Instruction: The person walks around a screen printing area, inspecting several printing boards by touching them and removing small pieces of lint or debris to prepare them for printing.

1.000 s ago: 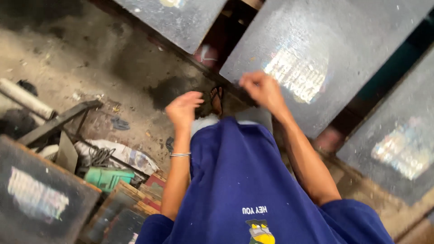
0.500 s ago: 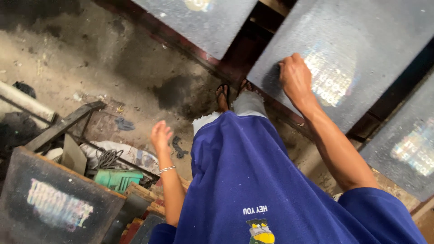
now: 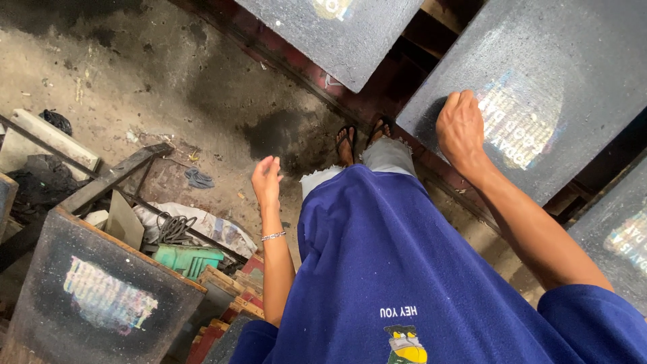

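My right hand (image 3: 460, 128) rests palm down on a dark grey flat board (image 3: 539, 61) with a faded pale print, near the board's lower left edge. My left hand (image 3: 267, 180) hangs free beside my hip, fingers loosely apart, holding nothing, with a bracelet on the wrist. Below me I see my blue shirt (image 3: 418, 269), pale cut-off shorts and my feet in black sandals (image 3: 364, 138) on the dirty floor.
More dark boards stand around: one at top centre (image 3: 337, 34), one at lower left (image 3: 101, 296), one at the right edge (image 3: 620, 236). A red-brown rail (image 3: 317, 87) runs under them. Left of me lie a green box (image 3: 185, 259), cables, rags and scrap wood.
My right hand moved from mid-air onto the grey board and now lies flat on it. My left hand dropped from chest height down to my side.
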